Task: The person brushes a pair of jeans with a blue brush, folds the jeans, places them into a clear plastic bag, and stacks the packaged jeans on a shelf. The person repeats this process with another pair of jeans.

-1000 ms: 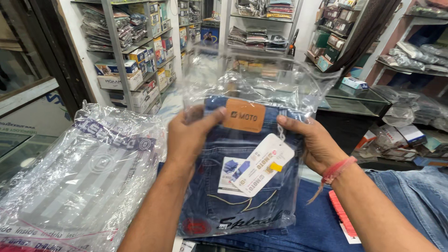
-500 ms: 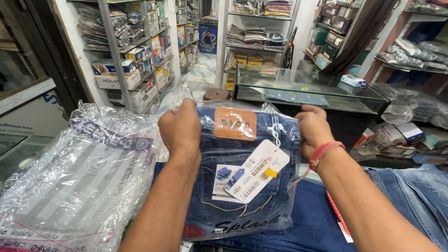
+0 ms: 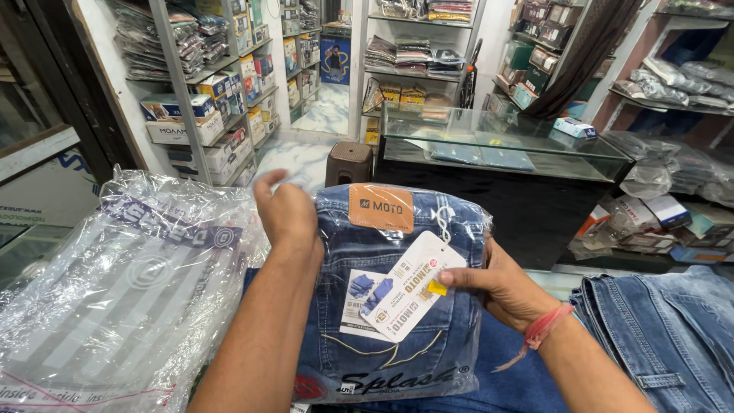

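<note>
In a clothing shop, we steady a bagged pair of folded jeans on the counter: our right hand grips its side, our left hand lifts open-fingered above. Soft, light, slippery in plastic; best held by both edges.

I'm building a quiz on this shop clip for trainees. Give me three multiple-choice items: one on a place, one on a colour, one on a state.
1. Where is the pile of empty plastic bags?
A. left of the bagged jeans
B. on the glass counter
C. on the stool

2. What colour is the patch on the bagged jeans?
A. green
B. orange-brown
C. white

3. What does the right hand do?
A. hangs free
B. grips the stool
C. holds the jeans' side

A: the pile lies beside the left hand.
B: the patch is orange-brown.
C: its thumb presses the paper tag.
</note>
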